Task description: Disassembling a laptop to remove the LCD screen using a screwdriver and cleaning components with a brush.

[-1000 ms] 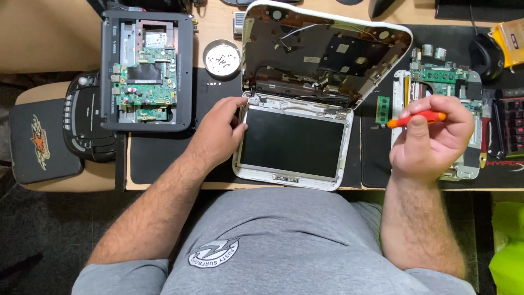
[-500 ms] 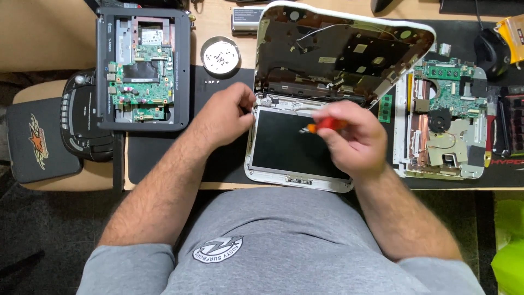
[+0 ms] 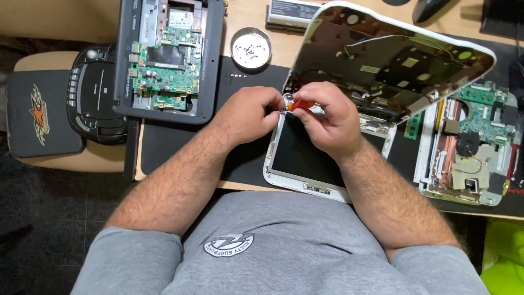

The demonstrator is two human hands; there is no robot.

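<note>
Both hands at the hinge corner of an opened white laptop lid.

Right hand (image 3: 327, 117) curled, fingers pinching an orange-handled screwdriver (image 3: 300, 105); left hand (image 3: 251, 114) closed, fingertips touching the screen frame (image 3: 305, 183) beside the tip. Lid shell (image 3: 393, 60) stands tilted open above. Round metal dish (image 3: 251, 47) up the desk holds small screws. Black laptop base (image 3: 169, 60) with exposed green board at left; another board (image 3: 472, 147) at right.

orange screwdriver (image 3: 301, 105) – white bezel (image 3: 305, 183), green board (image 3: 166, 68)
</note>
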